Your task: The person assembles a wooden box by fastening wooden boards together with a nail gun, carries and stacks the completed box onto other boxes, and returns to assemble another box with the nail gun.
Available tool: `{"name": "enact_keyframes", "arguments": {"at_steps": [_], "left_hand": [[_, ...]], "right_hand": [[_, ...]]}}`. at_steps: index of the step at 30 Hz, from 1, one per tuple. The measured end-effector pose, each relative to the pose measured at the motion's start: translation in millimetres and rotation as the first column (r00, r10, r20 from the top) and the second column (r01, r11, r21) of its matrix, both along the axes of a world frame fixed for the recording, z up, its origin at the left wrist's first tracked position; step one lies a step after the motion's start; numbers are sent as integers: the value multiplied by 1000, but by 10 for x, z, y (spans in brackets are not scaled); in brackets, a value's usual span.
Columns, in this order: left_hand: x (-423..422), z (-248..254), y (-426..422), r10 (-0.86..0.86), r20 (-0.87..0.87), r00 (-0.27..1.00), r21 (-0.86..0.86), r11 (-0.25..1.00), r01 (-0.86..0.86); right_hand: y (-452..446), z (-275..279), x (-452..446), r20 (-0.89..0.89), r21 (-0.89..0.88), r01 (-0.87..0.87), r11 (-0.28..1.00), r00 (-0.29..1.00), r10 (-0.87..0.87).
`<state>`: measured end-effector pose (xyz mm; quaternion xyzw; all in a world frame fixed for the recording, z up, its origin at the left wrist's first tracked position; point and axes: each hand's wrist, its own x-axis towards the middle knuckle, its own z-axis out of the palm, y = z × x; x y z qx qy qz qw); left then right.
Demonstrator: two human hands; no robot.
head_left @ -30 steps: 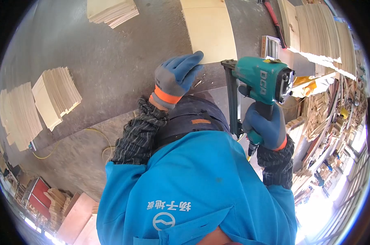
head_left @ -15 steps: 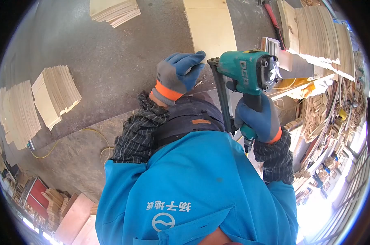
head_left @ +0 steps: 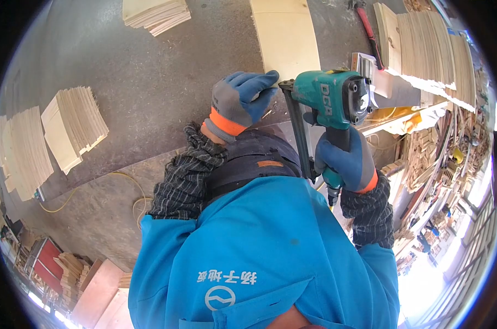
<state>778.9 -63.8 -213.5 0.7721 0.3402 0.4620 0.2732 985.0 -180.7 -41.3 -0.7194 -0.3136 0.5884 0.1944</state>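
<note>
My gloved left hand [head_left: 242,102] is at the near left corner of a pale wooden board [head_left: 288,44]. Its fingers and thumb close on that corner. In my right hand [head_left: 354,160], also gloved in blue and grey with an orange cuff, is the handle of a green nail gun [head_left: 315,94]. The gun's nose is at the board's near end, just right of my left fingertips. A long dark magazine [head_left: 296,131] runs from the nose back toward my body. Whether the nose touches the wood, I cannot tell.
Stacks of thin boards lie on the dark table at left [head_left: 75,129], far left [head_left: 23,153], top [head_left: 156,13] and right [head_left: 427,49]. A red-handled hammer [head_left: 369,33] lies at upper right. A yellow hose [head_left: 128,176] runs below the table's edge.
My left hand and the board have shifted very slightly to the right. The nail gun stays in almost the same position, held by my right hand.
</note>
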Motion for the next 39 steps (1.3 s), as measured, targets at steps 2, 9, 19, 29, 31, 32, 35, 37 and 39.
{"name": "enact_keyframes", "arguments": {"at_steps": [2, 9, 19, 29, 31, 32, 35, 37, 39], "left_hand": [[0, 0, 1, -2, 3, 1000, -6, 1000, 2], [-1, 31, 6, -7, 3, 1000, -27, 1000, 7], [8, 48, 20, -8, 32, 999, -61, 998, 10], [-15, 22, 9, -18, -23, 1000, -78, 997, 16], [-16, 25, 19, -22, -22, 1000, -74, 997, 20], [-19, 23, 19, -24, -22, 999, -82, 996, 22], [-21, 20, 14, -27, -20, 999, -99, 995, 25], [-22, 29, 14, -26, -20, 999, -104, 994, 24], [-21, 27, 11, -25, -18, 1000, -104, 994, 23]], "right_hand": [[-7, -9, -7, -2, 14, 8, 1000, 1000, -8], [-63, 4, 21, -3, 51, 43, 998, 999, -43], [-17, 93, 63, -76, 64, 133, 989, 989, -128], [-17, 62, 63, -92, 42, 156, 987, 984, -151], [-5, 79, 72, -97, 34, 142, 989, 986, -138], [8, 92, 52, -78, 36, 134, 990, 988, -131], [32, 109, -4, -28, 38, 123, 992, 992, -122], [21, 86, -4, -9, 31, 130, 991, 991, -130], [-15, 37, 46, 11, 35, 104, 994, 994, -105]]}}
